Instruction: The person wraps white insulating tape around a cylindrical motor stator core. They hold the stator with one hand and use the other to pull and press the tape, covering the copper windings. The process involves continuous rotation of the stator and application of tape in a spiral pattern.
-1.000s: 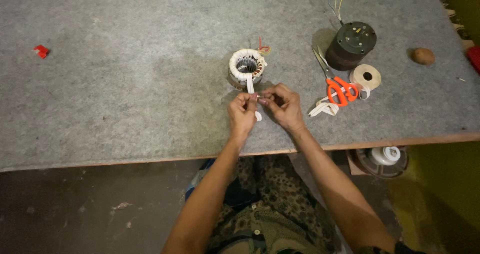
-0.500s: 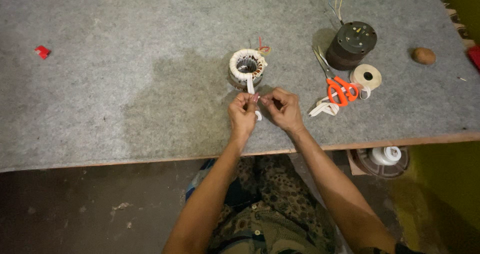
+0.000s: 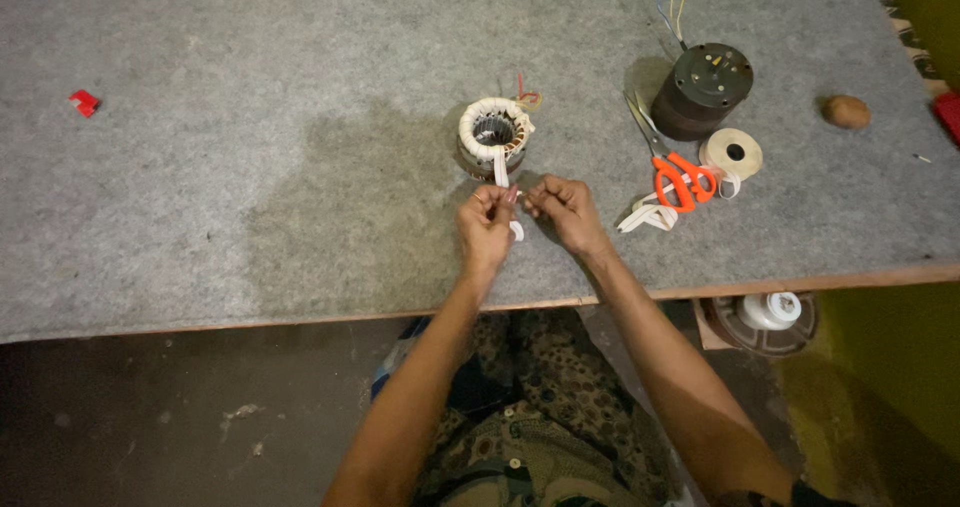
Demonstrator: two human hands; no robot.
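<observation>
Pinching the white tape [image 3: 503, 175] near the table's [image 3: 200, 217] front edge, the left hand [image 3: 487, 229] and right hand [image 3: 562, 210] have barely moved; tape still runs to the motor winding [image 3: 493, 135], scissors [image 3: 672, 172] untouched.

A small round stator [image 3: 493, 138], wrapped in white tape, is standing upright on the grey felt. A white tape strip [image 3: 502, 172] is running from it toward the table's near edge.

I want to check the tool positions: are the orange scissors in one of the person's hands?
No, the orange scissors lie on the grey table, apart from the right hand and left hand, which pinch a white strip.
</observation>
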